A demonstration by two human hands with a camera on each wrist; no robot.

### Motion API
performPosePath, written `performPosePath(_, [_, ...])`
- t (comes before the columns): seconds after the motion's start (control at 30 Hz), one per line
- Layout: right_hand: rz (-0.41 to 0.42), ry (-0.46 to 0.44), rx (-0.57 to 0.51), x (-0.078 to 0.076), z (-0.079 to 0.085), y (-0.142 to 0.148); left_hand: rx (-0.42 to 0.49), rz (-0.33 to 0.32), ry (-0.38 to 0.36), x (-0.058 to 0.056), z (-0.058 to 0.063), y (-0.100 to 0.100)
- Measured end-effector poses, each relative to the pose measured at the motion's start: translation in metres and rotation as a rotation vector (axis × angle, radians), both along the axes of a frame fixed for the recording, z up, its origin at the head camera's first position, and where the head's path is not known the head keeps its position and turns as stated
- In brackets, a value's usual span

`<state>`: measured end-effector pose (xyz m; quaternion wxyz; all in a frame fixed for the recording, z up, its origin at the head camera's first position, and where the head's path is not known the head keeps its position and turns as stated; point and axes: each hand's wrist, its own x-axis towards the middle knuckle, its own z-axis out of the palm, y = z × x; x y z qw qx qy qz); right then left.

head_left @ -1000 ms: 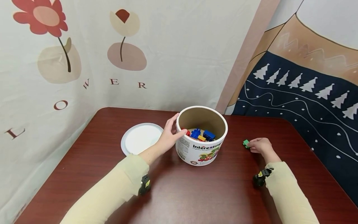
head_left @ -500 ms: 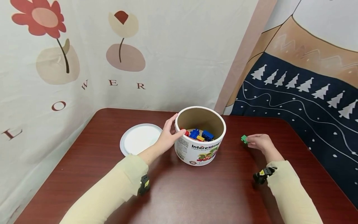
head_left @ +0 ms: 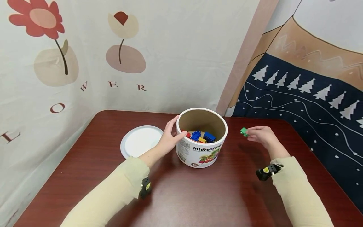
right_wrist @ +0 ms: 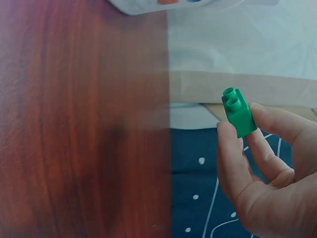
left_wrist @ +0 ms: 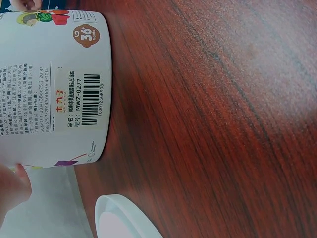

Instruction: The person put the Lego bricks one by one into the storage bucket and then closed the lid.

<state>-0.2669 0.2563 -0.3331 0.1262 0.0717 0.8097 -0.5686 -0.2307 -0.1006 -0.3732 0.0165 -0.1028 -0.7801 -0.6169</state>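
A white round bucket (head_left: 185,150) printed with "Interesting" stands upright on the table. My left hand (head_left: 168,141) rests on its left side, the thumb at the rim and the fingers spread along the outside wall. Inside lie blue blocks (head_left: 209,137), a red block (head_left: 188,135) and a yellow block (head_left: 202,140). To the right of the bucket, above the table, my right hand (head_left: 263,136) pinches a small green building block (right_wrist: 241,121) between thumb and fingertips. Its round studs show in the right wrist view.
A round white lid (head_left: 141,142) lies flat left of the bucket, partly behind the left forearm. The dark red-brown table (head_left: 204,195) ends at the back against a flower-print cloth (head_left: 181,56) and, at right, a navy tree-print cloth (head_left: 300,104).
My right hand has raised the green block off the table and carried it slightly left, towards the bucket. The left hand stays on the bucket; the whole view shifts a little.
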Motion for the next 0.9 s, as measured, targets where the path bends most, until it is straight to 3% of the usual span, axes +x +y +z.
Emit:
performPosePath(0.43, [0.03,0.024,0.039,0.001,0.025,-0.013,0.007,0.005,-0.002,0.001,0.0,0.0])
performPosePath(0.9, [0.083,0.132,0.075,0.0,0.056,-0.038,0.001,0.007,0.003,0.0,0.001,0.0])
